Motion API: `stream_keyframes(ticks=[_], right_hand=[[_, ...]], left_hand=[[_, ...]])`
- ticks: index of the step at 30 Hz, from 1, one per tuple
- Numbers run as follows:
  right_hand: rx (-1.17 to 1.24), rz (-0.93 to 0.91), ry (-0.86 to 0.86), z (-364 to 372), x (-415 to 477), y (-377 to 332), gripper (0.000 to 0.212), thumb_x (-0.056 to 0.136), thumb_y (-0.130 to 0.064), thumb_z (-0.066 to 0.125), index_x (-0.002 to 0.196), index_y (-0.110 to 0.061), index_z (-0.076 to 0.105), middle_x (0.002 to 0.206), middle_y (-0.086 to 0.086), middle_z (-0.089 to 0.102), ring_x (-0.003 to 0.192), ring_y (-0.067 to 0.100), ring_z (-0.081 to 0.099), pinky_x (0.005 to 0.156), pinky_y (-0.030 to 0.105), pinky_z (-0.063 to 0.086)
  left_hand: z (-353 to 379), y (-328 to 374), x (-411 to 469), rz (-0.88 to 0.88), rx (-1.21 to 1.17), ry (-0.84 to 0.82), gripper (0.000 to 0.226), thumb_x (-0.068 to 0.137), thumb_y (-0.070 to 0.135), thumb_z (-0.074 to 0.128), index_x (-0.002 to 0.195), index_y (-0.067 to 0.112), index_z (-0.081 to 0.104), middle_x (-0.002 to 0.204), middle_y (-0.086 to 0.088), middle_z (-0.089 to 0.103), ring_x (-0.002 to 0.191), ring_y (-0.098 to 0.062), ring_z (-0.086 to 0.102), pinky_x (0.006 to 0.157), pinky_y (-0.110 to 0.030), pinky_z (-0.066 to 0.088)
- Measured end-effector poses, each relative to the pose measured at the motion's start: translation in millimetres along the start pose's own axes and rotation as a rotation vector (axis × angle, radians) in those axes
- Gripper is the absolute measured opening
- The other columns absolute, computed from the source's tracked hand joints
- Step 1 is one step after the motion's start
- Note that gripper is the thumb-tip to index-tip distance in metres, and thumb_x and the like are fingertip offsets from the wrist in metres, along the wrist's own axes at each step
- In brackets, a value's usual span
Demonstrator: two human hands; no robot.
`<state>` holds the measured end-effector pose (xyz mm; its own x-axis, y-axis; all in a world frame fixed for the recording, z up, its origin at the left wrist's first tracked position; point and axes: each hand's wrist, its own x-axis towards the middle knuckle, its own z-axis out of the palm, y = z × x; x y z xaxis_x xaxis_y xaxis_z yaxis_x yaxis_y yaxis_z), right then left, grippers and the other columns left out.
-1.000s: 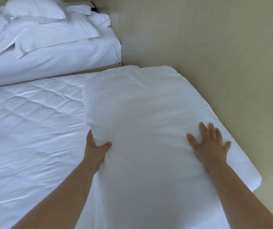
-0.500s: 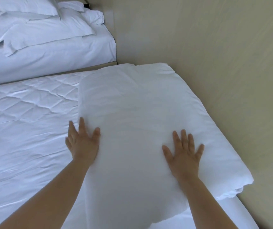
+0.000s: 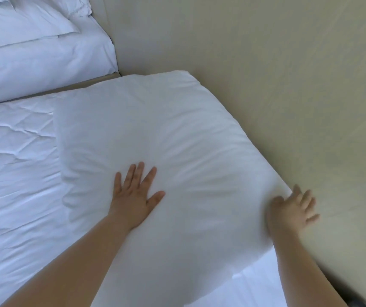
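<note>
Two bare hands on a white pillow (image 3: 166, 134) by the wall.

At lower centre the left hand (image 3: 133, 196) presses flat on the pillow, fingers straight and spread, grasping nothing. At lower right the right hand (image 3: 290, 209), blurred, touches the pillow's right edge with fingers spread and released. The pillow lies mid-frame on the bed (image 3: 15, 185), its right side against the beige wall (image 3: 266, 63). A second bed (image 3: 33, 52) with white linen fills the upper left.
</note>
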<state>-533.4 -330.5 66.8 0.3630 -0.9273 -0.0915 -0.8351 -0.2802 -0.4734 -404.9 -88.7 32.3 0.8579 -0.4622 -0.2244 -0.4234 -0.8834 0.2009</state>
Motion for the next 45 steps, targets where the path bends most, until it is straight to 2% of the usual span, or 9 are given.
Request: stream_keyframes(ticks=[3,7,13,20,23,28,33,42,45], right_hand=[[0.019,-0.420,-0.015,14.7,-18.0,-75.0,0.075,0.083,-0.051,0.018,0.147,-0.012,0.014,0.156,0.009,0.007,0.144,0.023,0.002,0.113,0.037,-0.002],[-0.424,-0.778,-0.297,71.5,-58.8,-111.8,0.065,0.095,-0.053,0.019,0.147,-0.024,-0.007,0.156,0.004,-0.015,0.143,0.023,-0.016,0.111,0.050,-0.015],[-0.439,-0.630,-0.161,66.3,-41.1,-40.2,0.063,0.093,-0.052,0.007,0.148,-0.022,-0.004,0.156,0.003,-0.011,0.144,0.021,-0.011,0.111,0.039,-0.017],[-0.001,-0.243,-0.044,7.8,-56.0,25.9,0.080,0.070,-0.032,0.019,0.144,-0.002,0.023,0.152,0.022,0.014,0.141,0.035,0.010,0.113,0.038,0.004],[0.117,-0.512,-0.033,8.2,-99.6,2.9,0.073,0.071,-0.026,0.027,0.135,0.008,0.037,0.144,0.031,0.027,0.135,0.046,0.021,0.113,0.045,0.012],[-0.109,-0.818,-0.373,30.9,-202.4,-35.8,0.079,0.068,-0.042,0.018,0.138,-0.010,0.039,0.149,0.010,0.031,0.140,0.027,0.023,0.113,0.037,0.009],[-0.131,-0.891,-0.635,35.1,-308.8,-46.8,0.041,0.094,-0.021,0.038,0.134,-0.011,0.044,0.141,0.005,0.044,0.132,0.020,0.037,0.106,0.026,0.024],[0.025,-1.257,-0.996,43.1,-622.9,-30.6,0.038,0.092,-0.013,0.046,0.130,-0.015,0.046,0.120,0.002,0.059,0.096,0.016,0.052,0.072,0.019,0.032],[0.066,-1.281,-1.182,41.0,-726.3,-11.7,0.038,0.091,-0.009,0.046,0.128,-0.014,0.048,0.108,0.000,0.058,0.096,0.016,0.052,0.075,0.019,0.032]], left_hand=[[0.4,-3.6,3.7,0.010,0.009,0.011,0.116,0.037,0.079,-0.032,0.143,0.032,-0.018,0.146,0.011,-0.028,0.141,-0.013,-0.019,0.104,-0.031,-0.023],[-1.0,-12.5,-1.4,-0.017,0.011,0.022,0.102,0.048,0.070,-0.021,0.143,0.034,-0.015,0.153,0.007,-0.021,0.141,-0.009,-0.019,0.108,-0.030,-0.021],[3.6,-27.3,-27.9,-0.053,0.037,0.026,0.099,0.051,0.064,-0.023,0.144,0.031,-0.014,0.154,0.006,-0.018,0.141,-0.010,-0.017,0.104,-0.026,-0.023],[11.0,-35.5,-95.1,-0.185,-0.135,0.010,0.106,0.048,0.067,-0.025,0.146,0.029,-0.011,0.155,0.006,-0.014,0.143,-0.011,-0.013,0.113,-0.029,-0.011],[18.8,-46.7,-143.5,-0.223,-0.278,-0.054,0.099,0.062,0.084,-0.015,0.146,0.031,-0.010,0.155,0.008,-0.013,0.144,-0.011,-0.005,0.115,-0.029,0.003],[29.6,-75.4,-234.8,-0.251,-0.411,-0.211,0.057,0.095,0.044,0.038,0.146,0.036,0.014,0.141,0.008,0.043,0.126,-0.011,0.044,0.101,-0.026,0.034],[28.4,-144.7,-354.1,-0.436,-0.569,-0.032,0.041,0.094,0.042,0.043,0.134,0.036,0.039,0.104,0.020,0.051,0.112,-0.002,0.051,0.093,-0.018,0.037],[50.6,-242.3,-651.8,-0.815,-0.907,0.380,0.017,0.090,0.034,0.052,0.080,0.047,0.048,0.087,0.021,0.053,0.094,-0.004,0.055,0.077,-0.009,0.040],[66.0,-255.9,-760.7,-1.017,-1.008,0.596,0.013,0.089,0.026,0.053,0.084,0.037,0.057,0.082,0.016,0.059,0.086,-0.009,0.060,0.072,-0.013,0.043]])
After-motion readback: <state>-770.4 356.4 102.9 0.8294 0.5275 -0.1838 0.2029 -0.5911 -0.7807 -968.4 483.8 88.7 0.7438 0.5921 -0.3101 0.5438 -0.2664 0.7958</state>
